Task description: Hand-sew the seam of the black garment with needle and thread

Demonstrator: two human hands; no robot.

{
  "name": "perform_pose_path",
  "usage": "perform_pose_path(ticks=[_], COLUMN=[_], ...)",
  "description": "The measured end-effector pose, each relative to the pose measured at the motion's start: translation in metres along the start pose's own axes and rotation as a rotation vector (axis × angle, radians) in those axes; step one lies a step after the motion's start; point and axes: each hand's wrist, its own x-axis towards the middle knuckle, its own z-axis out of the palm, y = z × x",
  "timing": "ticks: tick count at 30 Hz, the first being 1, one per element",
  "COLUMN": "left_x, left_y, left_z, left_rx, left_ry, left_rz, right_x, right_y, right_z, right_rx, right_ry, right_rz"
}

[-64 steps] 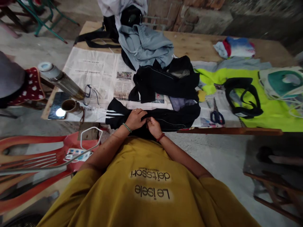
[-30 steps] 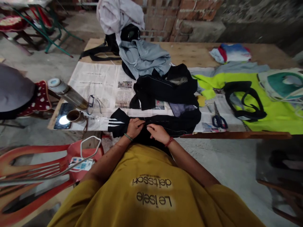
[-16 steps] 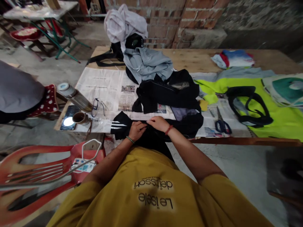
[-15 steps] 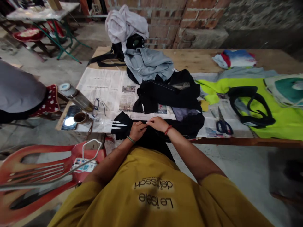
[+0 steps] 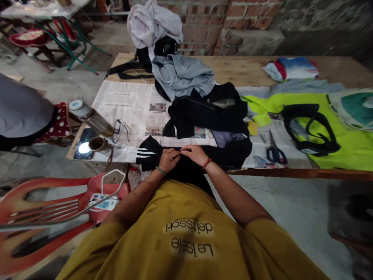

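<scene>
clamping rumpled black cloth garment, white-striped at nine o'clock, in fingers of bare left hand, at seven o'clock on pale wooden bench; pinching with bare right hand, cannot tell what.

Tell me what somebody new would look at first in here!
Probably the bright yellow-green cloth at the right end of the wooden table, with what looks like a green-and-white iron on it. Next, maybe the mustard-yellow T-shirt with black, upside-down letters, at the bottom middle. Just above it, the left hand and right hand are close together at a black cloth garment with white stripes, along the table's near edge.
</scene>
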Motion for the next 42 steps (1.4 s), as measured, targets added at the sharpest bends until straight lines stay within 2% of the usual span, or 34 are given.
perform_pose_path(ticks=[5, 8, 13, 18, 25, 32, 42], left_x=[0.0, -0.001, -0.004, -0.005, -0.009, -0.012, -0.007], left_y=[0.0, 0.001, 0.0, -0.005, -0.004, -0.003, -0.008], left_z=[0.001, 0.001, 0.0, 0.001, 0.001, 0.008, 0.01], left_rx=[-0.013, -0.029, -0.129, -0.217, -0.205, -0.082, -0.1], left_ry=[-0.002, 0.015, 0.125, 0.228, 0.169, 0.2, 0.17], left_rz=[-0.011, -0.018, 0.022, 0.113, 0.083, 0.054, 0.077], right_x=[-0.001, -0.001, 0.004, 0.01, 0.013, 0.013, 0.01], right_y=[0.002, 0.001, -0.006, -0.005, -0.004, -0.007, -0.009], right_z=[0.0, -0.001, 0.002, 0.008, 0.01, 0.011, 0.013], right_rx=[0.089, 0.092, 0.068, 0.122, 0.171, 0.173, 0.168], right_ry=[-0.017, 0.005, 0.074, 0.103, 0.114, 0.118, 0.144], right_rz=[0.068, 0.05, 0.031, 0.086, 0.156, 0.183, 0.189])
